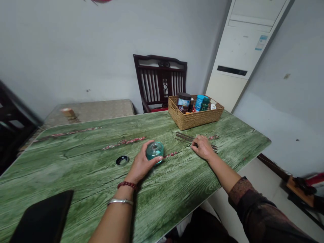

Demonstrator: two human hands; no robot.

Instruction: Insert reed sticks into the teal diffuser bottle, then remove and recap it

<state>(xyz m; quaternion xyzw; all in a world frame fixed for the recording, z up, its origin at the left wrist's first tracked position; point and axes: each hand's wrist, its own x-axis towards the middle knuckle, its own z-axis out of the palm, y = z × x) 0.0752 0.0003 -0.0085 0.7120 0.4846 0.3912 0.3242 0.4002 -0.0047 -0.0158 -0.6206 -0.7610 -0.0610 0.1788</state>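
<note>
My left hand [143, 161] is wrapped around a clear glass bottle [158, 152] with blue-green liquid in it. The bottle stands upright on the green wood-patterned table [83, 189], and its narrow mouth is uncovered. Left of that hand lies a round black cap or ring [122, 160]. My right hand [202, 147] is at a small bundle of thin dark brown sticks [184, 136] lying on the table. Its fingers are closed in a pinch over the sticks, whose middle is hidden beneath the hand.
A woven basket [194, 122] with jars and bottles stands at the table's back edge. A dark flat device [42, 217] lies at the front left. Behind are a wooden chair [162, 81], a lower table [103, 108] and a tall white cabinet-like appliance [235, 50].
</note>
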